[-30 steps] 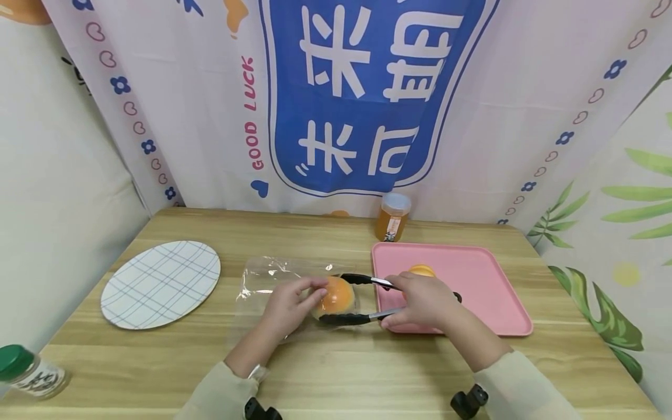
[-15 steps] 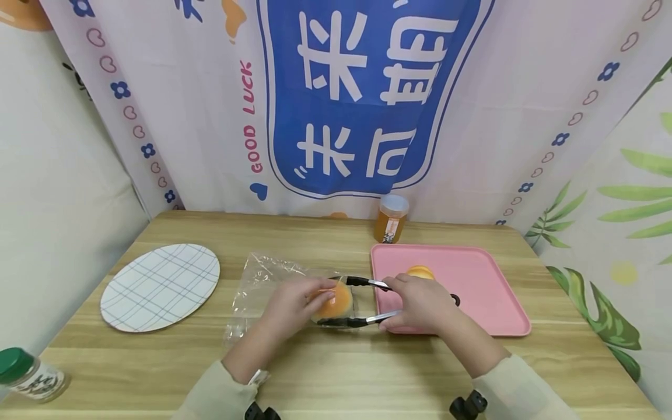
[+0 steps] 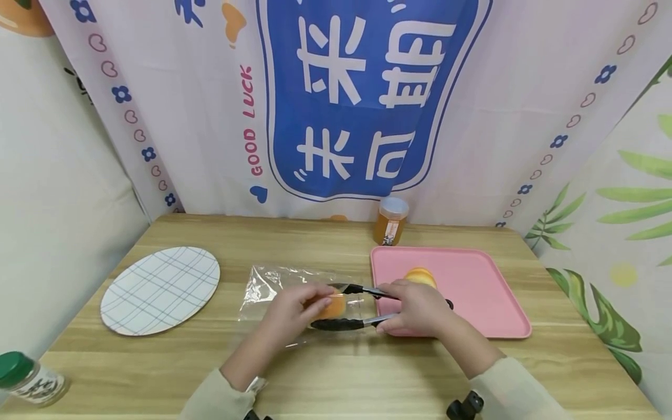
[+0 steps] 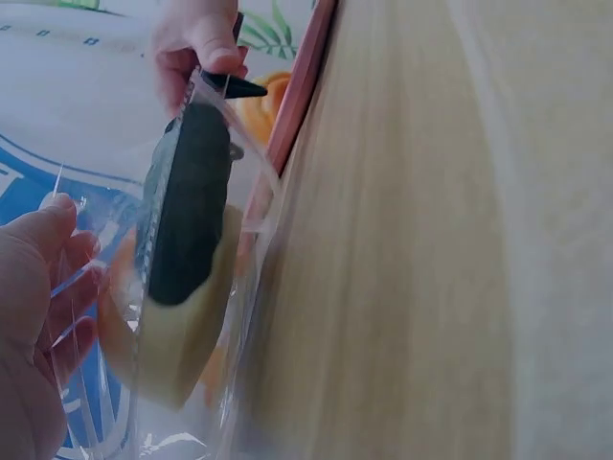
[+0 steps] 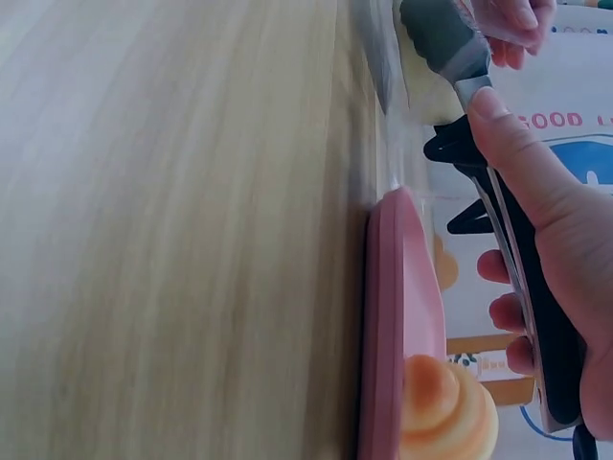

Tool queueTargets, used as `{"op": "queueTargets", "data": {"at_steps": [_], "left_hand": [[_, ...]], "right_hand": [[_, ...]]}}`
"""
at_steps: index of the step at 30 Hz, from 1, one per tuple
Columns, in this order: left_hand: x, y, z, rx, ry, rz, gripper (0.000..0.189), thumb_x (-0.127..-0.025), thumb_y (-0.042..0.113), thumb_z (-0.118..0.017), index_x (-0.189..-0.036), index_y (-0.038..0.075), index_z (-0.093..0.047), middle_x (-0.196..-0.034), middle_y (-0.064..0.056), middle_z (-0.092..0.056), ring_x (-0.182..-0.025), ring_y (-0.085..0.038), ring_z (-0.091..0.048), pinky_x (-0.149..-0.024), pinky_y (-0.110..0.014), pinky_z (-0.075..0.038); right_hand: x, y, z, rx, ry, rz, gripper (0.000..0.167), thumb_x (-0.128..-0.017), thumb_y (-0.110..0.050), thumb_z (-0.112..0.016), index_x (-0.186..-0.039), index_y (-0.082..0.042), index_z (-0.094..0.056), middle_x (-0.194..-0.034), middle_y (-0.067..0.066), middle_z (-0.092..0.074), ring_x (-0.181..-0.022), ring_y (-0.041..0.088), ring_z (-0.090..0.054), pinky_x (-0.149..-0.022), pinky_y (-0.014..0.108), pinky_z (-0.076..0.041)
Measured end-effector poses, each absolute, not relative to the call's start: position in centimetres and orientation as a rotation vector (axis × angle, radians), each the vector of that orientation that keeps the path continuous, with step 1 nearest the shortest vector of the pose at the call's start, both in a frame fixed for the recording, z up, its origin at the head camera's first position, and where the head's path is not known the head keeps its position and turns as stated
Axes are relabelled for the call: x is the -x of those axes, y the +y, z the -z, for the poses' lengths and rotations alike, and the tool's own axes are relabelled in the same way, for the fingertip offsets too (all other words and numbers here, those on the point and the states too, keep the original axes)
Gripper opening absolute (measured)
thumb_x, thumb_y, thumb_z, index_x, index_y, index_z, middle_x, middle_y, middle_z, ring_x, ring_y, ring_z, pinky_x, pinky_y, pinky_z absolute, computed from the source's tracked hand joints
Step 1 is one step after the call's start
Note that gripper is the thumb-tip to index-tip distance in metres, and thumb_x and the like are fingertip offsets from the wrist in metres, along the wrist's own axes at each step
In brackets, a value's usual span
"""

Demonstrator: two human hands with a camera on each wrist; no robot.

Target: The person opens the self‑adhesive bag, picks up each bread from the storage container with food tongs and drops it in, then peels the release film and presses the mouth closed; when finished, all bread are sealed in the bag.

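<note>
My right hand grips a pair of kitchen tongs with black scalloped tips. Between the tips sits a round bun, orange-brown on top and pale below. A clear plastic bag surrounds the bun and the tong tips. My left hand pinches the bag's film beside the bun, and its fingers partly hide the bun in the head view. Close to the right hand, a swirled bread roll lies on the pink tray, partly covered by that hand in the head view.
On the wooden table, a white checked oval mat lies at the left. A green-capped shaker stands at the near left edge. Behind the tray is a jar of amber contents. A printed cloth hangs along the back.
The tongs and bun have shifted slightly left, with the tips further inside the bag. The bag's film has changed shape around the left hand. Tray and mat stay put.
</note>
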State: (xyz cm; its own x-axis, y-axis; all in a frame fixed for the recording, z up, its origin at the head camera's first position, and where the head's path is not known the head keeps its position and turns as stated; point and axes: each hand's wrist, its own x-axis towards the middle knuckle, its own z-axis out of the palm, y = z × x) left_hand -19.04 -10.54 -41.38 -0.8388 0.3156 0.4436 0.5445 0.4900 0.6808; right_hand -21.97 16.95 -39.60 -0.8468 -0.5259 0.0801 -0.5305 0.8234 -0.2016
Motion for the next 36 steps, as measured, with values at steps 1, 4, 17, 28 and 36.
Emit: {"op": "queueTargets", "data": {"at_steps": [1, 4, 17, 28, 36], "left_hand": [[19.0, -10.5, 41.4, 0.737, -2.475, 1.268, 0.016, -0.089, 0.012, -0.070, -0.104, 0.009, -0.073, -0.098, -0.004, -0.076, -0.075, -0.008, -0.065, -0.065, -0.017, -0.057], [18.9, -10.3, 41.5, 0.740, -2.466, 1.227, 0.016, -0.088, 0.015, -0.071, -0.104, 0.011, -0.074, -0.099, -0.003, -0.076, -0.080, -0.008, -0.066, -0.070, -0.021, -0.057], [18.7, -10.1, 41.7, 0.711, -2.498, 1.171, 0.018, -0.087, 0.016, -0.072, -0.105, 0.013, -0.074, -0.087, 0.004, -0.073, -0.070, 0.001, -0.057, -0.064, -0.017, -0.052], [18.9, -9.4, 42.1, 0.815, -2.348, 1.094, 0.015, -0.083, 0.011, -0.077, -0.097, 0.010, -0.076, -0.081, 0.002, -0.073, -0.059, 0.006, -0.044, -0.053, -0.013, -0.045], [18.5, -9.2, 41.4, 0.802, -2.414, 1.047, 0.015, -0.087, 0.018, -0.073, -0.100, 0.012, -0.075, -0.099, 0.000, -0.077, -0.079, -0.008, -0.068, -0.070, -0.022, -0.057]], "right_hand": [[22.0, 16.7, 39.6, -0.866, -2.976, -0.342, 0.080, -0.065, -0.064, -0.080, -0.129, -0.019, -0.063, -0.117, 0.001, -0.070, -0.107, 0.021, -0.066, -0.087, 0.041, -0.056], [21.9, 16.1, 39.6, -0.875, -2.967, -0.337, 0.082, -0.063, -0.066, -0.080, -0.129, -0.020, -0.064, -0.114, -0.001, -0.070, -0.104, 0.019, -0.067, -0.081, 0.038, -0.057], [21.6, 14.9, 39.3, -0.783, -3.066, -0.438, 0.081, -0.066, -0.065, -0.079, -0.131, -0.019, -0.063, -0.124, 0.003, -0.068, -0.112, 0.022, -0.065, -0.093, 0.045, -0.054], [21.4, 13.2, 40.5, -0.918, -2.909, -0.291, 0.085, -0.062, -0.070, -0.077, -0.127, -0.018, -0.064, -0.110, -0.003, -0.071, -0.082, 0.010, -0.065, -0.067, 0.029, -0.054], [21.1, 12.4, 40.8, -0.936, -2.875, -0.218, 0.084, -0.064, -0.071, -0.076, -0.126, -0.015, -0.065, -0.116, 0.001, -0.071, -0.100, 0.019, -0.070, -0.072, 0.037, -0.059]]}}
